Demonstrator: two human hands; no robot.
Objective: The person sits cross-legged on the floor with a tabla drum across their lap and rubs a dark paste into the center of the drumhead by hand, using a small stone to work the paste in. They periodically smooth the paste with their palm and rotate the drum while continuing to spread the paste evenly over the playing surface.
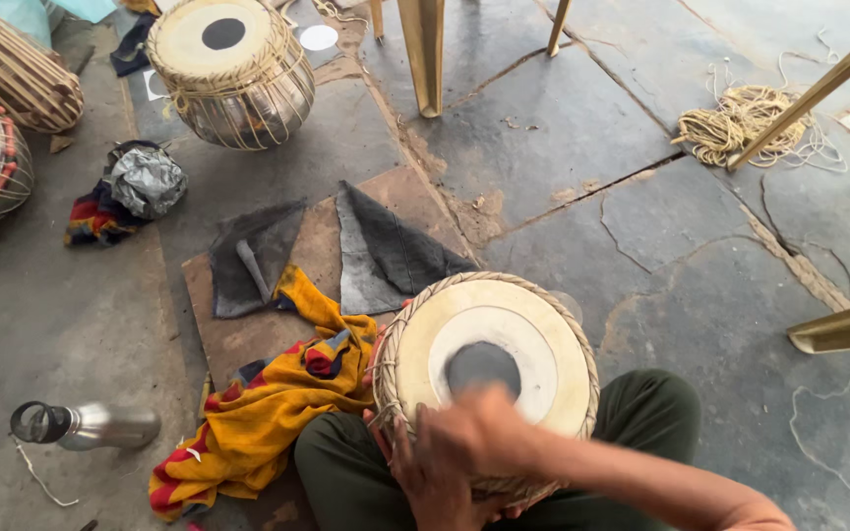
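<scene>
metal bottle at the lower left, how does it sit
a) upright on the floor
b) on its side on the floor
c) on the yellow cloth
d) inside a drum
b, the bottle lies on its side on the bare floor, apart from the yellow cloth.

Round drum (489,344) with pale skin, dark centre patch, braided rim, upright in the lap.

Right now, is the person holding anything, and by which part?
The left hand grips the drum in the lap at its near lower side. The right hand is blurred over the drumhead's near edge; whether it holds anything cannot be told.
</scene>
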